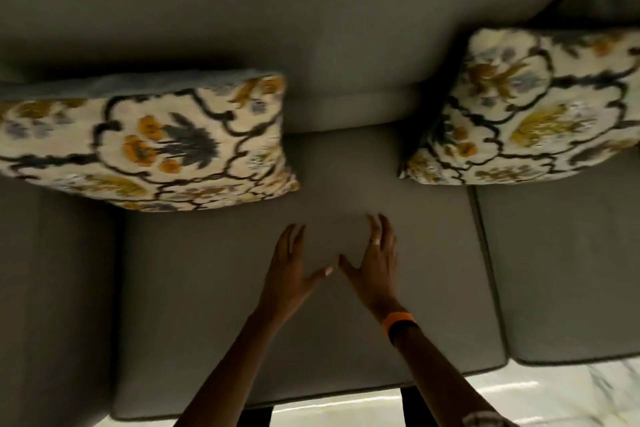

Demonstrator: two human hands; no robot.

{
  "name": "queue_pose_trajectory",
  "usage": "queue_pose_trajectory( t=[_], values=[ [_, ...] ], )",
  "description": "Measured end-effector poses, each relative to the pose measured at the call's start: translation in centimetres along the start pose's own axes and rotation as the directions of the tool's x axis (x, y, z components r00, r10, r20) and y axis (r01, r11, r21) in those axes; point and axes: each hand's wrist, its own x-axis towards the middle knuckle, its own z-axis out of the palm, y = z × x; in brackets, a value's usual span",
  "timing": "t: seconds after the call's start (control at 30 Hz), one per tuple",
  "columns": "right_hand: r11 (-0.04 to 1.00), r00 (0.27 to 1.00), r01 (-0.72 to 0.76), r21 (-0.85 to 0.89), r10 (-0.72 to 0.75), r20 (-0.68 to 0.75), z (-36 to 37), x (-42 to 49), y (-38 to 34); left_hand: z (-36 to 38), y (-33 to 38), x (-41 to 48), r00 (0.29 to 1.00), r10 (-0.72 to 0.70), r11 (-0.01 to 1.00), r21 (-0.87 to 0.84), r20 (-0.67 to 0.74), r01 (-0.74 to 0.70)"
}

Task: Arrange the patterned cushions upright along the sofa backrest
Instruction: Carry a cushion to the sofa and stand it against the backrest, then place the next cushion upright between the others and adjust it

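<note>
Two cream cushions with black scrollwork and orange-yellow flowers lean against the grey sofa backrest. The left cushion stands at the far left, the right cushion at the far right, tilted a little. Between them the middle seat lies bare. My left hand and my right hand hover over that seat, fingers spread, thumbs almost touching, holding nothing. Both hands are well apart from either cushion. The right hand wears a ring and an orange wristband.
The sofa has three grey seat cushions with seams between them. A pale marble floor shows below the front edge at the bottom right.
</note>
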Motion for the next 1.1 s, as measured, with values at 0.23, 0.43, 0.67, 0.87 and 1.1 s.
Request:
queue_pose_trajectory(
  t=[0.23, 0.43, 0.67, 0.87, 1.1],
  values=[
    [0.89, 0.813, 0.006, 0.456, 0.261, -0.52, -22.5, 11.9, 15.0, 6.5, 17.6, 11.4, 0.998, 0.007, 0.859, -0.511, -0.067, -0.04],
    [0.872, 0.972, 0.193, 0.451, -0.108, -0.206, -33.9, 19.5, 19.4, 10.0, 26.5, 18.2, 0.98, 0.089, 0.793, -0.582, -0.18, -0.179],
    [0.857, 0.982, 0.16, 0.49, -0.088, -0.167, -32.1, 20.2, 18.7, 11.1, 25.6, 17.0, 0.974, 0.017, 0.782, -0.604, -0.228, -0.155],
    [0.876, 0.935, 0.173, 0.451, -0.001, -0.356, -28.7, 16.2, 17.1, 8.1, 24.8, 16.1, 0.956, 0.076, 0.782, -0.577, -0.284, -0.234],
    [0.915, 0.96, -0.151, 0.374, 0.226, -0.166, -12.9, 4.8, 9.0, 4.3, 12.0, 6.9, 0.963, -0.136, 0.886, -0.464, -0.233, 0.012]
  ],
)
